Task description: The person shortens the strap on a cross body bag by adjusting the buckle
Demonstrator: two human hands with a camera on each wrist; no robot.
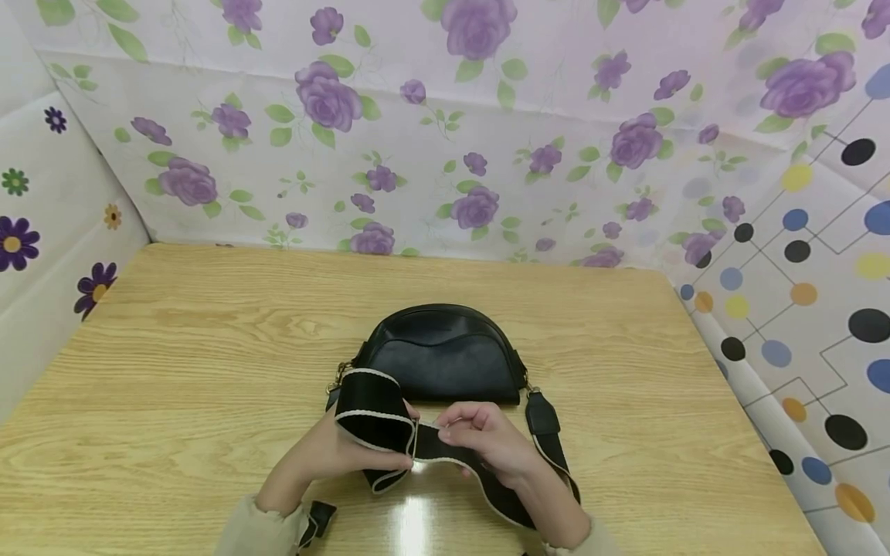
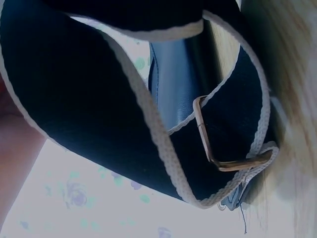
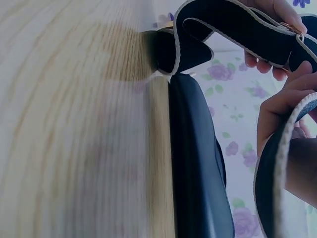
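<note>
A black half-moon handbag [image 1: 445,363] lies on the table, its wide black strap [image 1: 373,395] edged in white braid. My left hand [image 1: 327,452] grips the strap close to a gold rectangular slide buckle [image 2: 204,136]; a loop of strap stands up above that hand. Right of the buckle, my right hand [image 1: 494,448] pinches the strap between thumb and fingers. From there the strap curves down and back up to a leather tab [image 1: 542,415] clipped at the bag's right side. In the right wrist view both hands show around the strap, the left fingers [image 3: 287,15] at the buckle.
The wood-grain table [image 1: 208,332] runs back to a flower-printed backdrop [image 1: 417,154]. A dotted sheet [image 1: 820,332] borders it on the right. Beside the left sleeve [image 1: 260,529] lies a small black piece [image 1: 321,516], partly hidden.
</note>
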